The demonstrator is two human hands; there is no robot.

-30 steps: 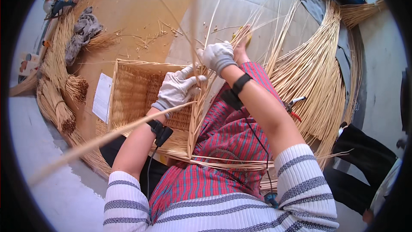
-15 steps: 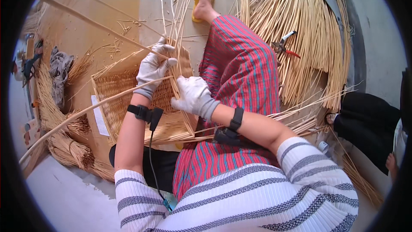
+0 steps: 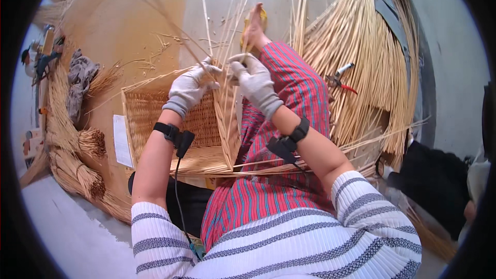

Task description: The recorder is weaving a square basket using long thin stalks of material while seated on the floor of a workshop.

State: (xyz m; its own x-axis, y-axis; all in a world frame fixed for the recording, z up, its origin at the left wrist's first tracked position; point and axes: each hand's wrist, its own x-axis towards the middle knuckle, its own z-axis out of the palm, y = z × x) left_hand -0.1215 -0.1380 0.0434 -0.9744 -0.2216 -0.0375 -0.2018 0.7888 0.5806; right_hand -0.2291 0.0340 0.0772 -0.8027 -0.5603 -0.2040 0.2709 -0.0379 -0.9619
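Note:
A woven wicker basket (image 3: 170, 139) lies on its side to the left of my red striped clothing (image 3: 299, 82). My gloved left hand (image 3: 192, 85) is closed on the long wicker strands (image 3: 170, 25) at the basket's upper right corner. My gloved right hand (image 3: 253, 80) is just right of it, beside the upright strands, with its fingers curled; what lies between its fingertips is too small to make out. More loose strands run along the basket's near edge and across my lap.
Sheaves of straw-coloured rods (image 3: 346, 26) lie at the right, with red-handled pruning shears (image 3: 341, 80) on them. Bundles (image 3: 77, 175), grey cloth (image 3: 81, 77) and white paper (image 3: 122, 139) lie at the left. My bare foot (image 3: 256, 23) is ahead. A person in black (image 3: 429, 186) is at the right edge.
Since half a second ago my right hand has moved up from the basket's side to near its upper corner. The long rod that crossed my left forearm no longer shows there.

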